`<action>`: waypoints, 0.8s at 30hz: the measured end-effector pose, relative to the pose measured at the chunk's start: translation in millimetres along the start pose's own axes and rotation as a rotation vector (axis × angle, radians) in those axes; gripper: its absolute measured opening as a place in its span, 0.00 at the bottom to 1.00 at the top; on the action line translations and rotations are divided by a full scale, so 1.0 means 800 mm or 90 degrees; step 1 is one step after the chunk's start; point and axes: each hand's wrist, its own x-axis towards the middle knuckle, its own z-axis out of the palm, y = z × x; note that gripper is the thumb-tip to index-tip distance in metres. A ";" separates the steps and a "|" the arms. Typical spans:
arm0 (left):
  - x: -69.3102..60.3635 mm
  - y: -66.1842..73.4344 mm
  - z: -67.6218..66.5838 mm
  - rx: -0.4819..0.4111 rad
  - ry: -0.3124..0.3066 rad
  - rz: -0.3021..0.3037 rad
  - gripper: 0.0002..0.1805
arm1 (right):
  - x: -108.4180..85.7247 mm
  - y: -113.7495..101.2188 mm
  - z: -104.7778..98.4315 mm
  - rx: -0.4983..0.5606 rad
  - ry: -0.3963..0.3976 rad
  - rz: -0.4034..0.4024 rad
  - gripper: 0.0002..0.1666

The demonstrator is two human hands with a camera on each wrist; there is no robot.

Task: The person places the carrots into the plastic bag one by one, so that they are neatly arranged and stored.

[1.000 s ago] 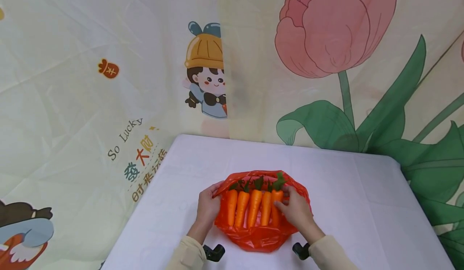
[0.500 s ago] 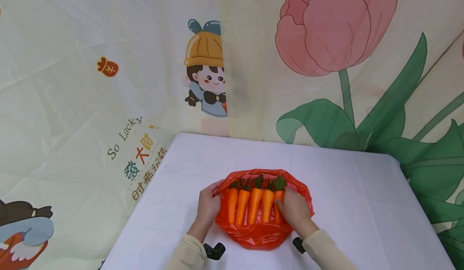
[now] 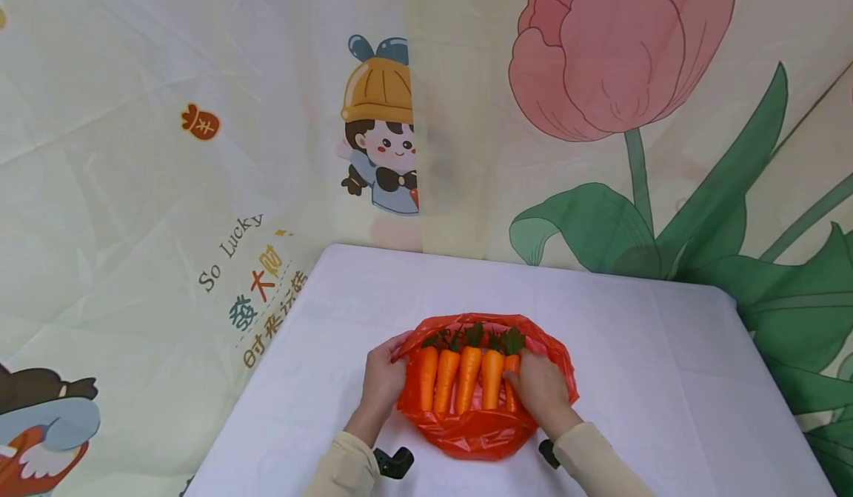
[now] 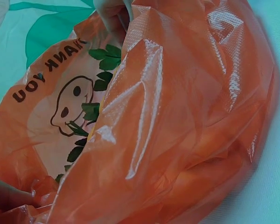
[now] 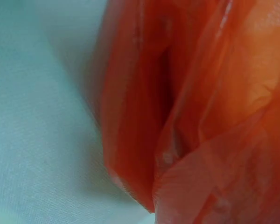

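Note:
A red plastic bag [image 3: 473, 438] lies on the white table, its mouth spread wide. Several orange carrots [image 3: 469, 378] with green leafy tops are lined up side by side inside it. At the bag's left rim, my left hand [image 3: 383, 378] grips the plastic. My right hand [image 3: 543, 386] reaches into the bag's right side and holds the rightmost carrot [image 3: 512, 382], with the thumb across its front; the other fingers are largely hidden. In the left wrist view, the bag's crumpled side [image 4: 191, 116] covers most of the carrots, leaving leaves [image 4: 91, 112] showing. Only bag and tablecloth fill the right wrist view.
The white-covered table [image 3: 633, 378] extends around the bag. Behind it hangs a printed cloth backdrop [image 3: 460, 112] with a tulip and cartoon figures. Black wrist-worn devices [image 3: 395, 464] sit beneath both forearms, close to the tabletop.
My right hand has turned and closed further over the rightmost carrot, whose leafy top now sits slightly lower and more spread. The left hand stays at the bag's rim.

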 end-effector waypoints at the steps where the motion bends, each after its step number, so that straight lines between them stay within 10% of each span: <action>1: 0.000 0.000 0.000 0.000 0.000 0.000 0.22 | 0.000 0.000 0.000 -0.003 -0.001 0.001 0.25; 9: 0.002 -0.002 0.000 0.005 -0.002 0.000 0.23 | -0.011 -0.007 -0.012 -0.045 0.001 0.009 0.30; 24: -0.003 0.007 0.001 0.080 0.017 0.069 0.31 | -0.043 -0.018 -0.105 -0.106 0.239 -0.217 0.38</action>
